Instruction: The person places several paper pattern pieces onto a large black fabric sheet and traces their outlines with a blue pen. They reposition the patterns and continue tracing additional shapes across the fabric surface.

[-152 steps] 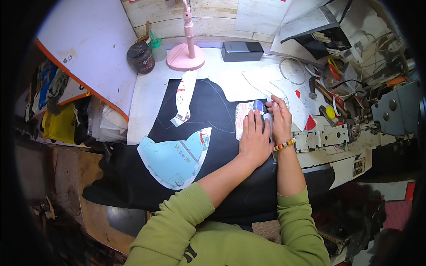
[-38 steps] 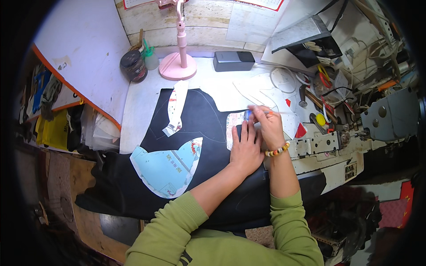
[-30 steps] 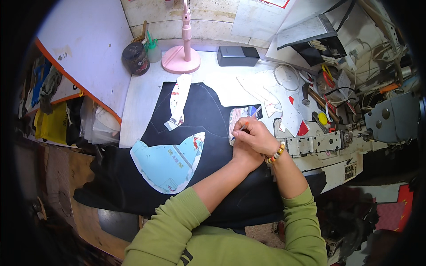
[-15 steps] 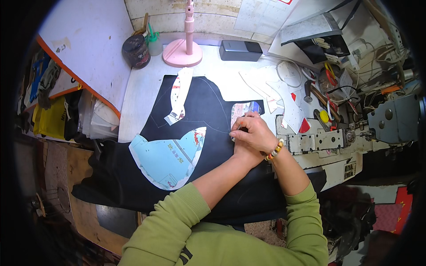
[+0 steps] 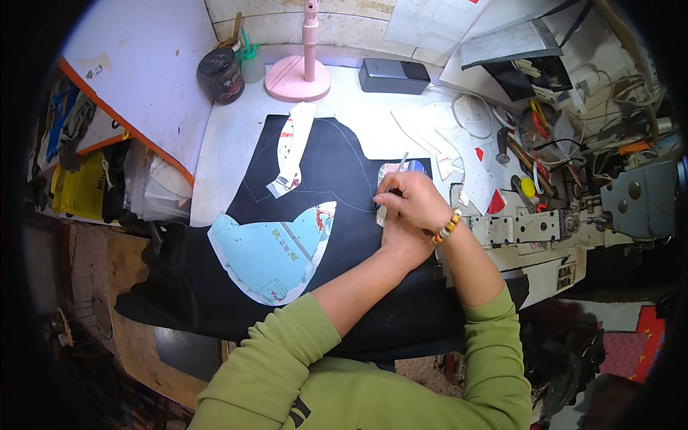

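Observation:
Black fabric [image 5: 315, 161] lies spread over the table, with thin pale outlines drawn on it. My right hand [image 5: 419, 202], a beaded bracelet at its wrist, pinches a slim pen-like marker [image 5: 403, 162] at the left edge of a small printed paper pattern piece [image 5: 385, 170]. Under it, my left hand [image 5: 405, 240] rests by the lower part of that piece, its fingers hidden behind the right hand. Further left, a light blue cup-shaped pattern piece [image 5: 269, 254] lies on the cloth. A narrow white pattern strip [image 5: 294, 147] lies above that one.
At the back stand a pink lamp base [image 5: 297, 79], a dark grey box [image 5: 393, 77], a dark jar [image 5: 220, 76] and a green-nozzled bottle [image 5: 251, 66]. White paper pieces [image 5: 444, 143], a hammer [image 5: 503, 145] and a sewing machine [image 5: 638, 197] are on the right.
My right hand has turned and shifted a little along the small piece's left edge, and the marker's upper end now shows above the fingers. The view has shifted slightly.

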Tool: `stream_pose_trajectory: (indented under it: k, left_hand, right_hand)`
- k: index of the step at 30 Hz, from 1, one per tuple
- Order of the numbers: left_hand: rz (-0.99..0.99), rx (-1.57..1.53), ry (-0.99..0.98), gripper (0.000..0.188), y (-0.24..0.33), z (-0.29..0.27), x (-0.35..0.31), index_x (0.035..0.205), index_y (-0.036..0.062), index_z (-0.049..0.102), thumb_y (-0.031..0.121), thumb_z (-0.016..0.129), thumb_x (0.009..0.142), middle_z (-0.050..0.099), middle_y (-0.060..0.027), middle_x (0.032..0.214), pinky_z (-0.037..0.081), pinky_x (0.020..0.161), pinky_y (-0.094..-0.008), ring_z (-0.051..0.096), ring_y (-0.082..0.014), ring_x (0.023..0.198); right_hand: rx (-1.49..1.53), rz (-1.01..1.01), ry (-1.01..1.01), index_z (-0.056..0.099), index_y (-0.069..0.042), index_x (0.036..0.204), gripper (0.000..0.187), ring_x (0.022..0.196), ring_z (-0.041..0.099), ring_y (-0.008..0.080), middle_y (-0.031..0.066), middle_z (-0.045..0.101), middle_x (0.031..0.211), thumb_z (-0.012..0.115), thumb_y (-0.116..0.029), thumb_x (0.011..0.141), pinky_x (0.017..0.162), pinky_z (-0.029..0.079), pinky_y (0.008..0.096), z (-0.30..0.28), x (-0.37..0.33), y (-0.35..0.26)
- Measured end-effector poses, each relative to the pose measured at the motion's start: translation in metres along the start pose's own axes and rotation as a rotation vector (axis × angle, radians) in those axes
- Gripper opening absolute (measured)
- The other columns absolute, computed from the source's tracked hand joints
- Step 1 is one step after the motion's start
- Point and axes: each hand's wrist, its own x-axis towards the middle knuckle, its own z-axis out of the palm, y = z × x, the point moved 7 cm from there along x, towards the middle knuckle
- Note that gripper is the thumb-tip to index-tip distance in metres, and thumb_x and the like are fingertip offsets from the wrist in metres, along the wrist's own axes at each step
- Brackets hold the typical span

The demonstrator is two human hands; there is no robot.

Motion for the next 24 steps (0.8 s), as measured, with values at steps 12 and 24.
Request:
stream_pose_trajectory:
  k: [12,24]
  left_hand:
    - [0.042,0.182,0.099,0.066,0.006,-0.010,-0.005,0.142,0.0022,0.049,0.046,0.052,0.092,0.034,-0.0233,0.151,0.013,0.114,-0.0694,0.020,-0.0418,0.145]
    - [0.037,0.216,0.093,0.066,0.006,-0.009,-0.005,0.142,0.0057,0.051,0.048,0.054,0.091,0.034,-0.0236,0.151,0.014,0.114,-0.0686,0.020,-0.0416,0.146]
  right_hand:
    - [-0.130,0.123,0.089,0.070,-0.006,0.091,0.018,0.072,0.068,0.0295,0.0134,0.071,0.078,0.069,-0.024,0.089,0.068,0.053,0.0374,-0.025,0.037,0.017]
    - [-0.048,0.173,0.119,0.068,-0.002,0.095,0.014,0.066,0.060,0.0147,0.0082,0.067,0.073,0.069,-0.015,0.091,0.064,0.050,0.0304,-0.030,0.036,0.023]
